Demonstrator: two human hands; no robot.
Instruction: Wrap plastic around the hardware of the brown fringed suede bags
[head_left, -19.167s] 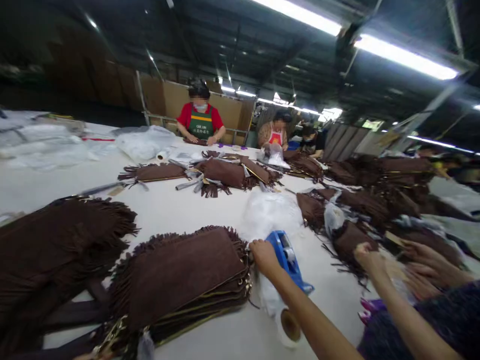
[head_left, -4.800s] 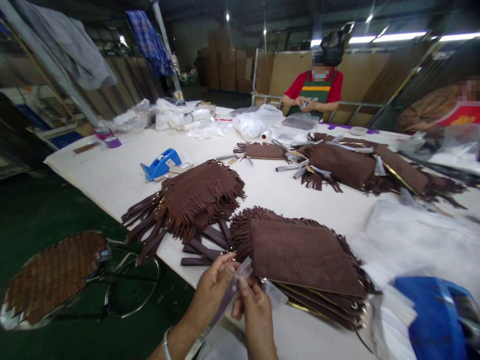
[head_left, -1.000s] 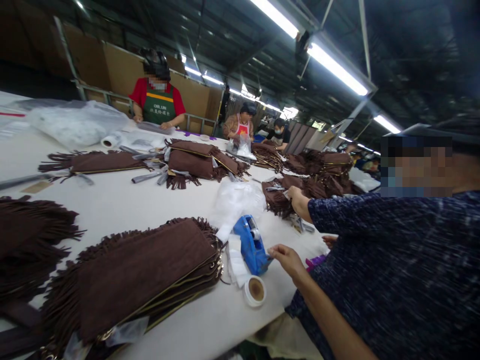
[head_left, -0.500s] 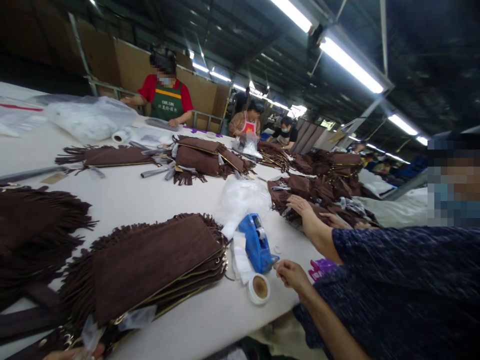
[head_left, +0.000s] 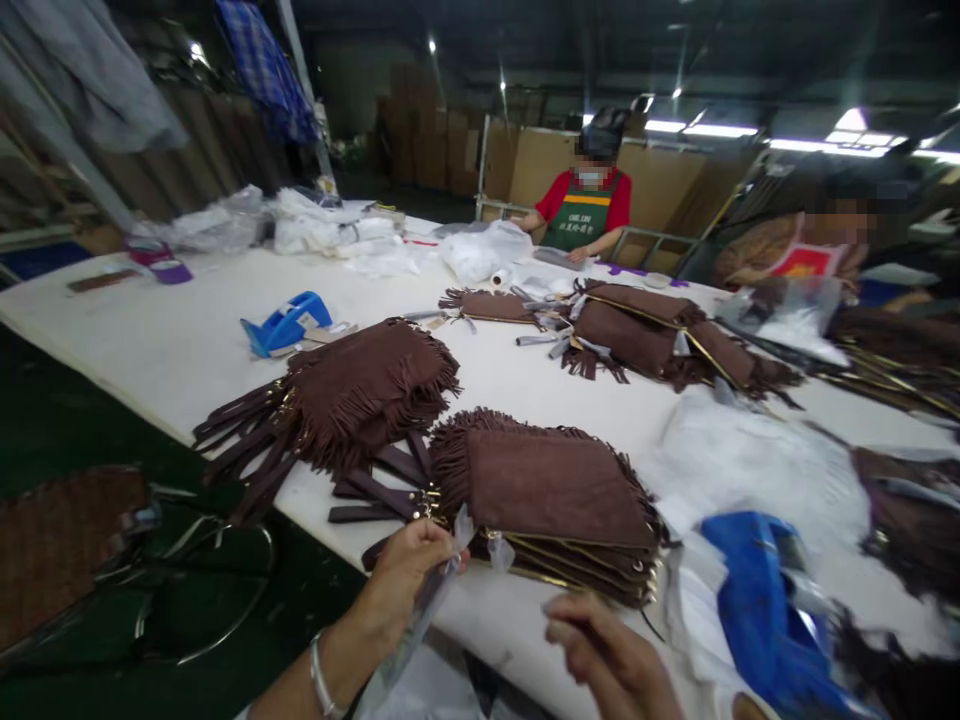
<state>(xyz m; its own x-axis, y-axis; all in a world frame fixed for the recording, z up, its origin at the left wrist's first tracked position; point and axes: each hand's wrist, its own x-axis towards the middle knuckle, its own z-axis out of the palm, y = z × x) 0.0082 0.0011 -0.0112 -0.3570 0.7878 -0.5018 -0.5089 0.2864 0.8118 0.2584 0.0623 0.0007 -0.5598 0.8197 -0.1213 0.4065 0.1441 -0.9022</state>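
At the bench edge my left hand pinches a clear sleeve; my right hand, open and seemingly empty, should help spread it.

the left hand pinches a clear sleeve at the near edge of the table, just beside a stack of brown fringed bags. the right hand, blurred, hangs loose and empty right of the sleeve. a blue dispenser lies right of the stack. a second pile with straps lies to its left. at the far side a person in a green apron works.
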